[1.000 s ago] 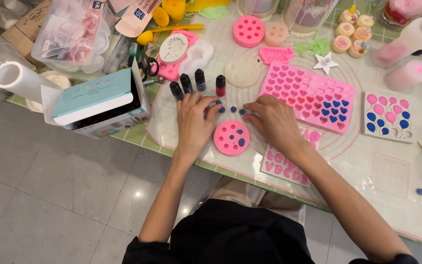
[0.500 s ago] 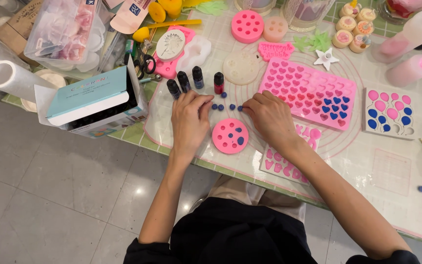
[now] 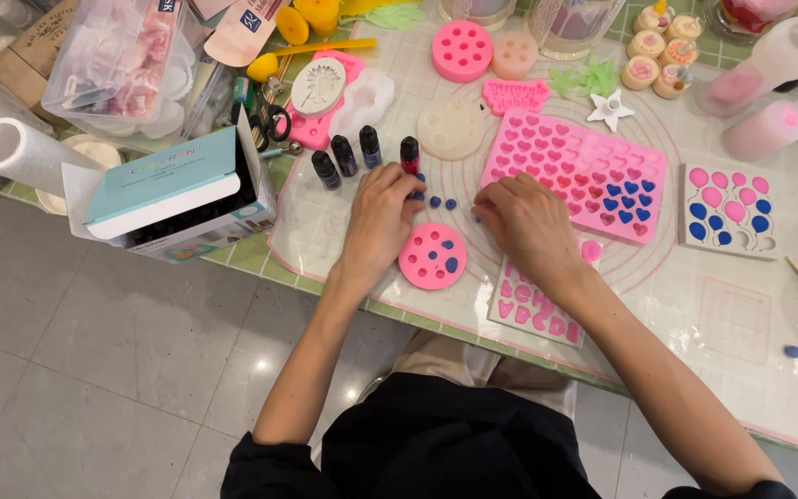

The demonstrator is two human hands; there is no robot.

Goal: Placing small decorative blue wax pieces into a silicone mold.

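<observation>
My left hand (image 3: pixel 382 214) lies palm down on the clear mat, fingertips touching small blue balls (image 3: pixel 437 201) just above a round pink mould (image 3: pixel 433 256) that has blue pieces in some holes. My right hand (image 3: pixel 526 223) rests to the right of that mould, fingers curled at the lower left corner of a large pink heart mould (image 3: pixel 576 173); whether it pinches a ball is hidden. Several small dark dropper bottles (image 3: pixel 362 153) stand just beyond my left hand.
A teal-lidded open box (image 3: pixel 166 188) and a paper roll (image 3: pixel 17 152) sit at the left. A white balloon mould (image 3: pixel 729 209) lies right, a pink letter mould (image 3: pixel 536 305) below my right wrist. Scissors (image 3: pixel 271 119), more moulds and small candles crowd the far side.
Both hands have shifted slightly along the mat toward the blue balls; the left fingertips now reach them. The view has drifted a little, and the moulds stay in place.
</observation>
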